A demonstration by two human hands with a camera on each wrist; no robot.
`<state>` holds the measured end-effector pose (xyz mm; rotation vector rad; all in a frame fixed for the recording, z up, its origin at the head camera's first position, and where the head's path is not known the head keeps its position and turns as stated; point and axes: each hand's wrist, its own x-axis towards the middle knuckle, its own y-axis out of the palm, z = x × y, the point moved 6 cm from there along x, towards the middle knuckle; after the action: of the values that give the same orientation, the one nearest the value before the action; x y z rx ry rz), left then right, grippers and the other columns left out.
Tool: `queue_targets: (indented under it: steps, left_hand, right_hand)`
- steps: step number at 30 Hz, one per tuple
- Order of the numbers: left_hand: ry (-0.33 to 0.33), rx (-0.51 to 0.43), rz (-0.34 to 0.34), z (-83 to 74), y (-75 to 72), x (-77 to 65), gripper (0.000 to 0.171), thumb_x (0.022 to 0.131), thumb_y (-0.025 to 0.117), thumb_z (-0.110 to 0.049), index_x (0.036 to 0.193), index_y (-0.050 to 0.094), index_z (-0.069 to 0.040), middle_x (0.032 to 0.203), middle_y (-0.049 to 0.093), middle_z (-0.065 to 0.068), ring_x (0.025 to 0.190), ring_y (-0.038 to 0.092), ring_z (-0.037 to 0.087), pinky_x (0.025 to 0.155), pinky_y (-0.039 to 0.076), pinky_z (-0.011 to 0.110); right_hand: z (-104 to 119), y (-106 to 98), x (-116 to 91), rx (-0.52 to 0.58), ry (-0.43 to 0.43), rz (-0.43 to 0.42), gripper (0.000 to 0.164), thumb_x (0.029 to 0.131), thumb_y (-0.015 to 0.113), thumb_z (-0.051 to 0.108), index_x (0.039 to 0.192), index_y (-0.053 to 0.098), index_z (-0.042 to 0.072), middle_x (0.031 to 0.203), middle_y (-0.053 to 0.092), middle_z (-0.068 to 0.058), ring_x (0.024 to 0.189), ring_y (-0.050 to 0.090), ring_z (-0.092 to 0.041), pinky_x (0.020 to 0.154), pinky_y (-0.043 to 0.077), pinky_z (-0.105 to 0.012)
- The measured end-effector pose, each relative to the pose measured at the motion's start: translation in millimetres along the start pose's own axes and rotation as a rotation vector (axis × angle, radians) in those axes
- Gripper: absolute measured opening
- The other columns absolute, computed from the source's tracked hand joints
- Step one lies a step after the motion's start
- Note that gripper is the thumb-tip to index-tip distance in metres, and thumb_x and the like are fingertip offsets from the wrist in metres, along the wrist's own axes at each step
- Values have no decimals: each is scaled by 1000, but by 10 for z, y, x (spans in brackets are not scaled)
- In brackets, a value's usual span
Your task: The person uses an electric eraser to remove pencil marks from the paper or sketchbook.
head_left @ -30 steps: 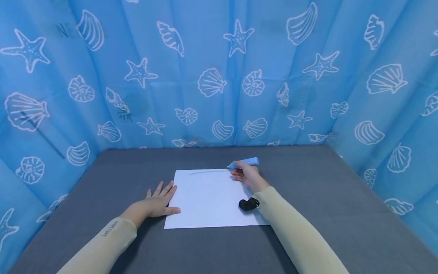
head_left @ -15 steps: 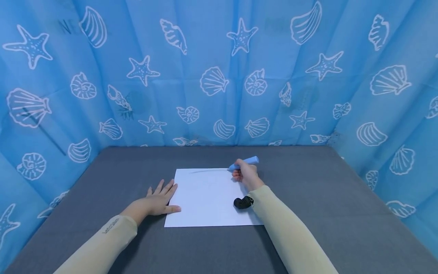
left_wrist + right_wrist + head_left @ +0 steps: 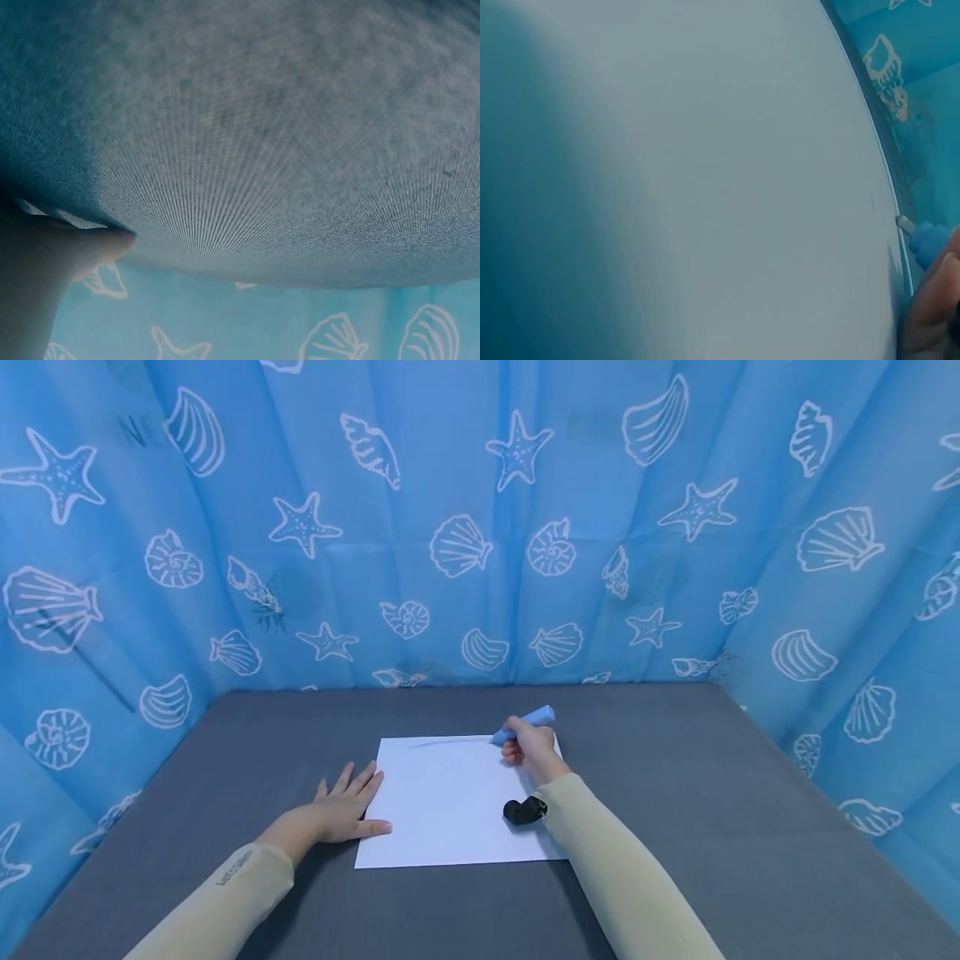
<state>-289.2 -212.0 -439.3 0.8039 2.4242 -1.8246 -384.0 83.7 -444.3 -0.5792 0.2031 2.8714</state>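
Observation:
My right hand [image 3: 536,750] grips a thick light-blue pen [image 3: 527,722] near its front end, the barrel slanting up to the right. In the right wrist view the pen [image 3: 928,241] shows a narrow grey tip at the paper's far edge, with fingertips [image 3: 939,289] close behind it. The white sheet of paper [image 3: 442,810] lies flat, and a faint thin line runs along its far edge left of the tip. My left hand [image 3: 341,810] rests with fingers spread at the paper's left edge, its thumb over the sheet. Only part of it [image 3: 82,251] shows in the left wrist view.
A grey cloth [image 3: 300,727] covers the table. Blue curtains [image 3: 450,485] with white shells and starfish stand behind and along both sides. The black wrist camera [image 3: 525,811] sticks out from the right sleeve [image 3: 615,860] over the paper.
My right hand has shifted slightly left, and the pen's tip has come from the far edge a little onto the paper. The left hand keeps its place on the sheet.

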Motion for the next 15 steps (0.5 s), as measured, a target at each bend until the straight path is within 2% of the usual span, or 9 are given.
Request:
queue_targets:
  steps: [4, 7, 12, 15]
  left_hand:
    - [-3, 11, -28, 34, 40, 43, 107, 83, 49, -76, 155, 16, -4, 162, 4, 18, 144, -8, 46, 104, -5, 72]
    - [-6, 12, -24, 25, 39, 46, 107, 83, 48, -76, 155, 16, -4, 162, 4, 18, 144, -8, 45, 105, -5, 72]
    - [-5, -4, 3, -59, -16, -32, 104, 86, 51, -71, 154, 15, 0, 160, 4, 22, 143, -8, 48, 104, -5, 72]
    - [-3, -6, -7, -100, -47, -69, 99, 88, 54, -65, 153, 19, 2, 159, 7, 24, 142, -4, 51, 103, -3, 74]
  right_hand:
    - [-8, -6, -12, 8, -29, -13, 18, 88, 60, 16, 88, 55, -1, 62, 53, -5, 47, 52, -10, 48, 47, -21]
    - [-2, -7, -17, 18, -36, -19, 18, 88, 60, 16, 89, 54, -1, 62, 53, -5, 47, 52, -10, 48, 47, -21]
    - [-8, 8, -8, 24, -41, 1, 17, 88, 60, 13, 86, 55, -2, 60, 53, -6, 45, 52, -9, 46, 47, -21]
    - [-16, 12, -7, 15, -46, 4, 17, 87, 61, 14, 83, 56, -2, 59, 53, -5, 44, 52, -9, 45, 47, -21]
